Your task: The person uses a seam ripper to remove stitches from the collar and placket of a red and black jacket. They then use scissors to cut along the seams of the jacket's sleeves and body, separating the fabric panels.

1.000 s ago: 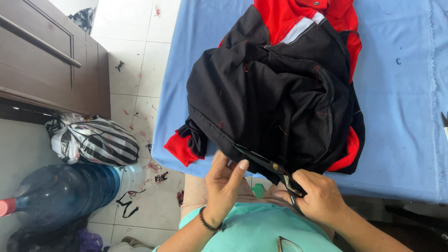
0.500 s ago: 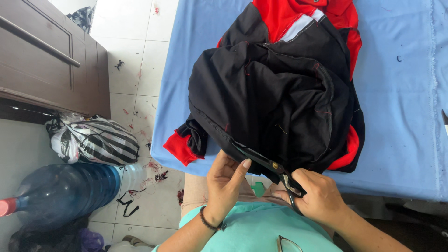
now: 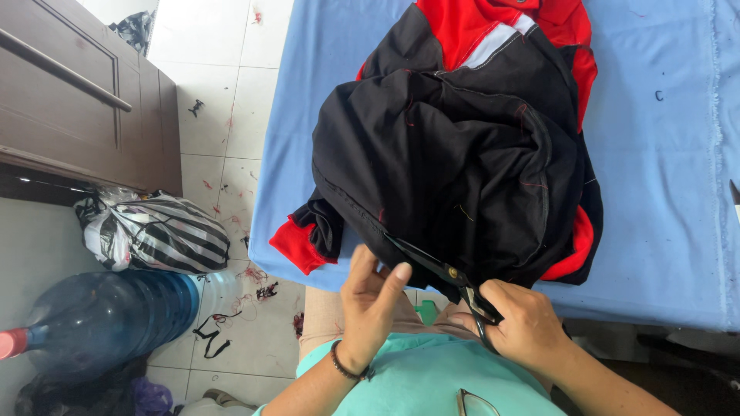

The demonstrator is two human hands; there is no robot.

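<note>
Right hand (image 3: 524, 327) grips black scissors (image 3: 439, 270), blades at the hem of a black-and-red garment (image 3: 455, 154). Left hand (image 3: 370, 304) pinches that hem. Garment lies on blue-covered table (image 3: 663, 192).

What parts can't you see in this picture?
- Head view: the tips of the scissors disappear under the black and red garment.
- The right hand covers the scissor handles.
- The left hand hides the garment edge it touches.
- The big blue water bottle is cut off by the left edge.
- Whatever is inside the striped bag is hidden by the bag.
</note>
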